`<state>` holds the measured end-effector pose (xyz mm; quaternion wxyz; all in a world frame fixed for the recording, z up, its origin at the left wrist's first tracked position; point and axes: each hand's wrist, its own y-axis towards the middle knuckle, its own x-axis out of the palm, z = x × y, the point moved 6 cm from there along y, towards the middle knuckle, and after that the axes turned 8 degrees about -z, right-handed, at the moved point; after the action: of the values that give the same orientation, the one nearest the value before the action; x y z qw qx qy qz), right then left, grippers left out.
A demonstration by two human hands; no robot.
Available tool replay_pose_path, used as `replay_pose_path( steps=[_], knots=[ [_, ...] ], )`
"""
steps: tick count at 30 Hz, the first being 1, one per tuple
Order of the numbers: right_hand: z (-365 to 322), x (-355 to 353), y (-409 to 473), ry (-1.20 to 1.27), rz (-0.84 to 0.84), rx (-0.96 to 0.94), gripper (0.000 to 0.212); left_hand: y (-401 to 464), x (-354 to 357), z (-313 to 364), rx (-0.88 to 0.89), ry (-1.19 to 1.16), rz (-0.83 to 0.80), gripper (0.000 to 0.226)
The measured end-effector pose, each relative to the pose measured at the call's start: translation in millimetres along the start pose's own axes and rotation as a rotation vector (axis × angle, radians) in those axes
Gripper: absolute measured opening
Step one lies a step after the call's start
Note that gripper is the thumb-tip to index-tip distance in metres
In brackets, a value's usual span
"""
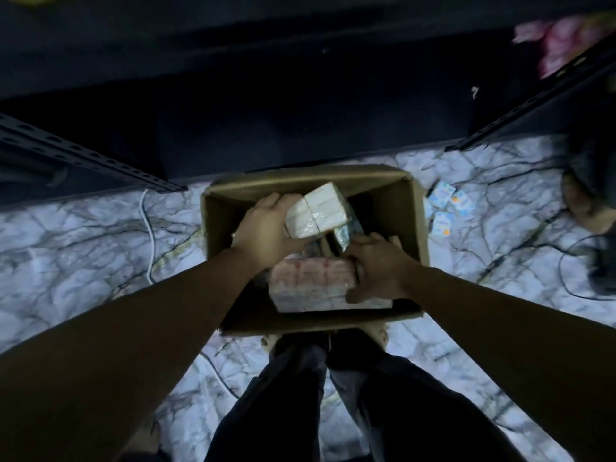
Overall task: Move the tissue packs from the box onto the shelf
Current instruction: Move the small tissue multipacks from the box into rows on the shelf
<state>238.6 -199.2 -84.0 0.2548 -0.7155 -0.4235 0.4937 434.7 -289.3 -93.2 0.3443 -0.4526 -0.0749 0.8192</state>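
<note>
A person stands over an open cardboard box (411,225) on a marble-patterned floor (83,248), both bare arms reaching down into it. The left hand (266,226) is curled round a pale tissue pack (316,211), which sits tilted and raised toward the far side of the box. The right hand (376,270) grips the right end of a second tissue pack (310,283), a pink-tinted one lying flat nearer the person. Between the two, the corner of another wrapped pack (345,236) shows, deeper in.

The work looks underway rather than finished: at least three packs are still inside the box. The dark metal shelf (83,155) stands just beyond the box, its lower level so dim that I cannot tell whether any packs rest there. Something pink (560,48) sits blurred at the upper right, unidentifiable.

The box bottom is in shadow, so the remaining count is uncertain. Small printed packets (445,205) lie on the floor beside the box, and a white cable (148,221) trails to the left.
</note>
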Motion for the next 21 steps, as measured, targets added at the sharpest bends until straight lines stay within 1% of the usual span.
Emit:
replay_pose_path(
  steps=[3, 5, 8, 10, 12, 15, 21],
  knots=[
    [-22.3, -36.4, -63.9, 0.020, 0.010, -0.014, 0.078, -37.8, -55.4, 45.1, 0.028, -0.027, 0.050, 0.082],
    [-35.7, -63.7, -106.9, 0.015, 0.064, -0.021, 0.082, -65.7, -93.7, 76.2, 0.046, -0.057, 0.082, 0.082],
    [-54.7, -108.1, -168.5, 0.004, 0.151, -0.043, 0.081, -109.3, -151.8, 122.2, 0.052, -0.118, 0.148, 0.081],
    [-67.0, -138.1, -206.7, -0.007, 0.200, -0.068, 0.080, -135.6, -189.3, 150.7, 0.070, -0.139, 0.207, 0.085],
    [-78.8, -167.6, -243.9, -0.022, 0.247, -0.097, 0.075, -158.4, -225.6, 176.3, 0.090, -0.126, 0.249, 0.087],
    [-92.4, -208.6, -295.7, -0.032, 0.325, -0.127, 0.071, -187.2, -281.4, 213.9, 0.137, -0.089, 0.326, 0.083],
    [-115.8, -282.2, -384.7, -0.026, 0.495, -0.240, 0.079, -236.9, -376.2, 274.3, 0.200, -0.024, 0.461, 0.082]
  ],
)
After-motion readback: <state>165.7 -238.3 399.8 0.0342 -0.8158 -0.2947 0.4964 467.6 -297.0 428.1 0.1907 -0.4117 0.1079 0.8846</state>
